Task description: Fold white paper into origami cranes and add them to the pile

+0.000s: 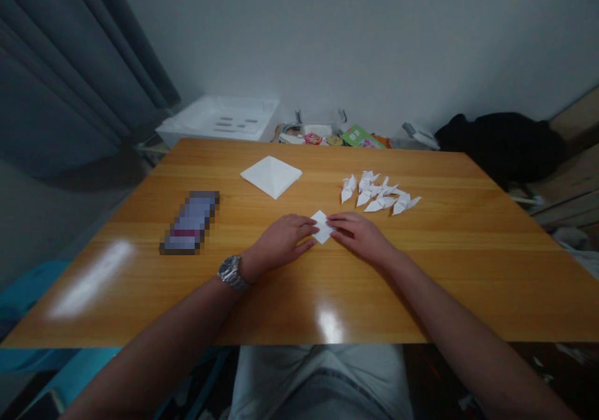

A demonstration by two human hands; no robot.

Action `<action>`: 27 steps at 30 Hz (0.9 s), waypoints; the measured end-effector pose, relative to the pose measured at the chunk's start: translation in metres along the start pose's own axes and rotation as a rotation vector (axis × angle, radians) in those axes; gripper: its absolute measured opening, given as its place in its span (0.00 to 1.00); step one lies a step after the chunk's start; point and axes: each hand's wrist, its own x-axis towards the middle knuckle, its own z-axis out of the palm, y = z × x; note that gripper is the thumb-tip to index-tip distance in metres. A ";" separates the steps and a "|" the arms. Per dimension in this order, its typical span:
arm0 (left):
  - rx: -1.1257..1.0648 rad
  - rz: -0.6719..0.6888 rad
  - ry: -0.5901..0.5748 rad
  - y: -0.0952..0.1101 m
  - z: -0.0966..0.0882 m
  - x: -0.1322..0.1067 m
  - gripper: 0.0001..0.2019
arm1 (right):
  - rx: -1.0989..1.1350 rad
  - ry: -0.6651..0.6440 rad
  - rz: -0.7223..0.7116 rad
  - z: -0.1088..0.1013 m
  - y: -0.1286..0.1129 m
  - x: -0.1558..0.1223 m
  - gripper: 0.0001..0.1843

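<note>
A small white piece of origami paper [321,228], folded to a diamond, lies on the table in front of me. My left hand [290,236], with a metal watch [231,271] on its wrist, grips the paper's left edge with its fingertips. On the opposite edge, my right hand [356,231] pinches the paper between thumb and fingers. The fingertips cover both side corners. Several folded paper cranes [380,195] sit in a cluster beyond my right hand. A stack of white paper squares [272,176] rests further back to the left.
A pixelated phone [191,221] lies on the left of the wooden table [468,245]. Behind the far edge are a white tray [218,117], a green packet [360,136] and a black cloth heap [500,145]. A blue chair [32,289] stands at the left.
</note>
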 end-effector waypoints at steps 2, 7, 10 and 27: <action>0.004 -0.011 0.003 0.001 0.001 0.000 0.17 | -0.011 -0.024 -0.007 0.001 0.002 -0.001 0.18; 0.016 -0.032 0.033 0.001 0.004 0.002 0.20 | -0.039 -0.037 -0.039 0.003 0.003 0.000 0.19; 0.012 -0.038 0.047 0.000 0.005 0.003 0.19 | -0.042 -0.026 -0.040 0.004 0.001 0.000 0.19; -0.028 -0.050 0.065 -0.004 0.008 0.008 0.14 | -0.074 -0.047 -0.031 0.000 -0.008 0.001 0.18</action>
